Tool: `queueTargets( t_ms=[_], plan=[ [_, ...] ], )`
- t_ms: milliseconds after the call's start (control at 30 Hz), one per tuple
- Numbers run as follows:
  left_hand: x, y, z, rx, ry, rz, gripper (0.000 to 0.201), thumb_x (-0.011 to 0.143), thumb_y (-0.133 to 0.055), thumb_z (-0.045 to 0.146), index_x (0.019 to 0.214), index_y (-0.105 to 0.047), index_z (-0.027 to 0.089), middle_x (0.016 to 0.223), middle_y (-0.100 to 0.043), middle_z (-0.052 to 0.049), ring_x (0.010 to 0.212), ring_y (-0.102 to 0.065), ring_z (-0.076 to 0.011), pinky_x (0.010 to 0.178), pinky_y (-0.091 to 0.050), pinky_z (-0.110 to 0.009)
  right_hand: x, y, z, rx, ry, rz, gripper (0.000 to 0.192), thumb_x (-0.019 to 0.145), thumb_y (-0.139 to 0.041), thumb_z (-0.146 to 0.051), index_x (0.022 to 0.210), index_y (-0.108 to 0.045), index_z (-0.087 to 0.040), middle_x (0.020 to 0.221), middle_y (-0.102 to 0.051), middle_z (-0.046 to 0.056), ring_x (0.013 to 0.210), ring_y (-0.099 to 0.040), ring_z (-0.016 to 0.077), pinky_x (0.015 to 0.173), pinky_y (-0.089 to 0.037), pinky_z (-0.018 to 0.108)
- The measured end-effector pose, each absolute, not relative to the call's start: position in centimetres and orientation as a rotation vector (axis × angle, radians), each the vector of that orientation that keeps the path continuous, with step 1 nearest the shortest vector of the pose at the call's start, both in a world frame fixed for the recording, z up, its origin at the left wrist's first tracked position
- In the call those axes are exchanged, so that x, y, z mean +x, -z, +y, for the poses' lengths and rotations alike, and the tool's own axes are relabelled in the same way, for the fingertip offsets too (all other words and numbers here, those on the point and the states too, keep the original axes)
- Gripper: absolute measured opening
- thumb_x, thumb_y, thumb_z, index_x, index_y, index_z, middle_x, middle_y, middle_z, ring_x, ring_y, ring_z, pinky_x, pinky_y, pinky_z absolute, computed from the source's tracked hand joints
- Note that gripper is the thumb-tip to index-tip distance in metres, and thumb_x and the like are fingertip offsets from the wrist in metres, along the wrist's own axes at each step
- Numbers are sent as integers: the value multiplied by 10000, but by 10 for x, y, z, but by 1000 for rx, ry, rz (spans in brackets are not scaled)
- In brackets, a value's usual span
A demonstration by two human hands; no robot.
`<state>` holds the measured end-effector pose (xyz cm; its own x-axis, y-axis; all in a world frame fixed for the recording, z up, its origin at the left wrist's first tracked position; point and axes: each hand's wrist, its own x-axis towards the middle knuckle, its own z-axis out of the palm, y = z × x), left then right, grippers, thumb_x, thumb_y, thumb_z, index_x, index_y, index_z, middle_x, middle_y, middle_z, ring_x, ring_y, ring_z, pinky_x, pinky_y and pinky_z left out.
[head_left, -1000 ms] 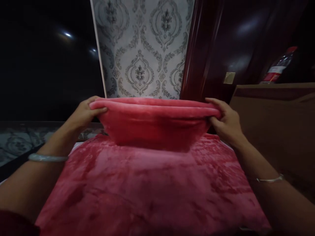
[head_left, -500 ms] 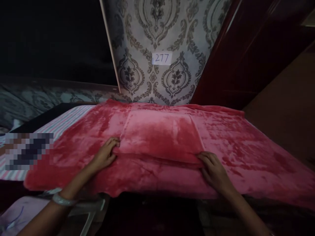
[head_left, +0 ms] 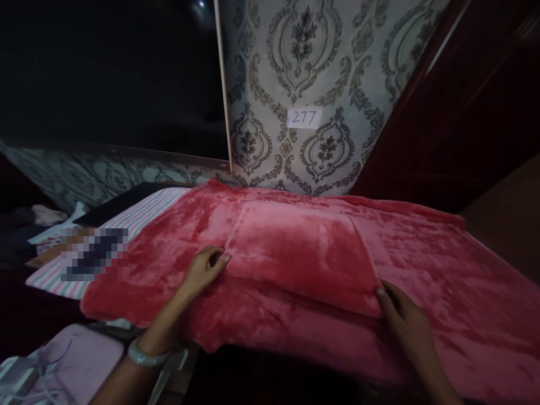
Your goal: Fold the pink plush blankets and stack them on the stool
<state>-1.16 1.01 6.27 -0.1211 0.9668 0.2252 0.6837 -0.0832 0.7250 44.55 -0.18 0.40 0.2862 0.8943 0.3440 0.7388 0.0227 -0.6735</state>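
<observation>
A striped sheet [head_left: 139,211] shows at far left. The left hand [head_left: 202,273], fingers curled, touches the near left corner of a folded red blanket [head_left: 301,250] lying flat on a spread red blanket [head_left: 442,281]. The right hand [head_left: 407,323] pinches its near right corner. A "277" label [head_left: 304,118] hangs on the wallpaper behind.

A bed [head_left: 139,208] with a pink-and-white striped sheet showing at its left end carries a red plush blanket [head_left: 422,264], spread wide and hanging over the near edge. On top of the blanket, near the middle, lies a folded red plush piece [head_left: 301,247], flat and roughly rectangular.
</observation>
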Motion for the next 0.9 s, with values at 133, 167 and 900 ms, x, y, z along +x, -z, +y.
queueTargets(
  t_ms=[133,167,900],
  plan=[
    [-6,-62,15,1686,-1134,1771,422,683,-645,621,662,-592,202,615,-527,17,586,-474,-151,559,-385,-275,443,-12,3,-1778,-275,-1469,643,776,-450,-744,970,-719,-194,961,-760,122,814,-696,300,721,-536,406],
    [-5,-64,15,1664,-1192,1744,412,684,-656,608,668,-582,203,626,-520,24,590,-468,-143,564,-381,-267,441,-16,2,-1777,-272,-1445,642,761,-467,-746,972,-714,-192,958,-757,119,770,-689,285,690,-531,392],
    [5,-84,17,1167,-1395,1480,483,555,-812,586,818,-692,199,713,-688,-9,658,-634,-200,590,-525,-277,420,-42,-7,-1323,-690,-1148,407,790,-649,-604,917,-661,-217,856,-710,40,780,-636,201,708,-513,282]
  ],
)
